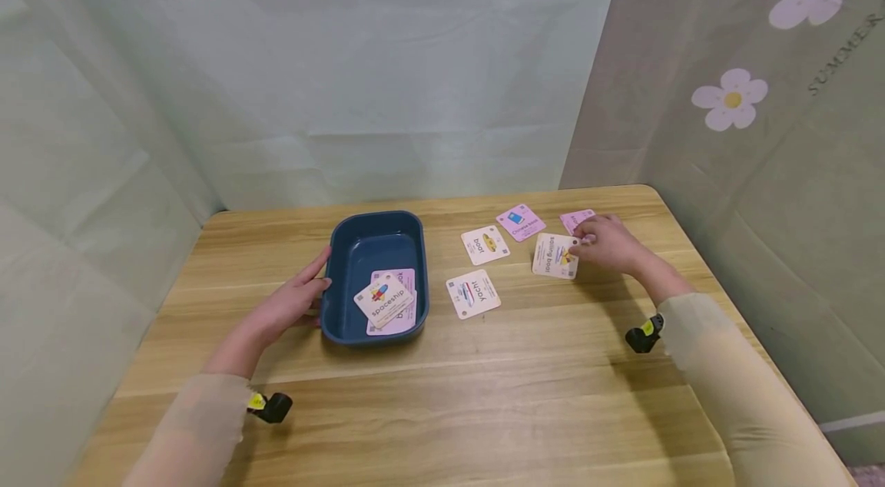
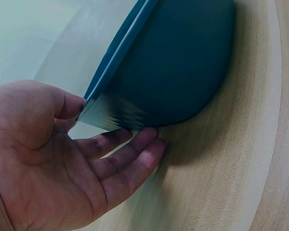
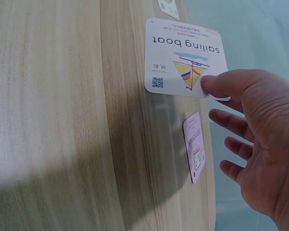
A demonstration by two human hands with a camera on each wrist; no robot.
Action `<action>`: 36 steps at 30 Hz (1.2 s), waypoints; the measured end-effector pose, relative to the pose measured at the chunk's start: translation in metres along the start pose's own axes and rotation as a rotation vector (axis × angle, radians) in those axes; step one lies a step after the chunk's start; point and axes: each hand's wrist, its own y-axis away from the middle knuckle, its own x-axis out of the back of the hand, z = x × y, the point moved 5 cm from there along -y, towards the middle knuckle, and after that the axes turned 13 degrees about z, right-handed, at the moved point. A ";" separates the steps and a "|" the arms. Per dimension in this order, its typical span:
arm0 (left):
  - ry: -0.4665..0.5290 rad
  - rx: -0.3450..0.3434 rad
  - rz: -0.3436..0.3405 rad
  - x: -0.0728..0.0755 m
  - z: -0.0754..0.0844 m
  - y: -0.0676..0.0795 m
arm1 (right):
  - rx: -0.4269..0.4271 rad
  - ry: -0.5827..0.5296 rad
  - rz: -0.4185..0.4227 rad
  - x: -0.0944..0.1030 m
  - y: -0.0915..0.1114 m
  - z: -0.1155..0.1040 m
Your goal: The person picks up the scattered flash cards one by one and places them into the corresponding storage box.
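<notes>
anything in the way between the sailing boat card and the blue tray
Nothing tall shows in between: the boat card and yacht card lie flat, so the sailing boat card in the right hand could likely pass above them. Only the blue tray has a raised edge to clear.
</notes>
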 end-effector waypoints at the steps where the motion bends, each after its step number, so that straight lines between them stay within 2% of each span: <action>1: 0.001 0.001 0.002 0.000 0.000 0.000 | -0.002 -0.003 0.000 0.000 0.000 0.001; 7: 0.002 0.007 0.004 0.001 0.001 -0.001 | -0.025 -0.034 0.006 0.002 -0.001 0.002; 26: 0.069 0.020 0.007 -0.002 -0.003 -0.003 | -0.023 -0.101 0.065 0.016 0.007 -0.011; 36: 0.065 0.022 0.009 -0.002 -0.004 -0.001 | -0.041 -0.126 0.091 0.021 0.007 -0.016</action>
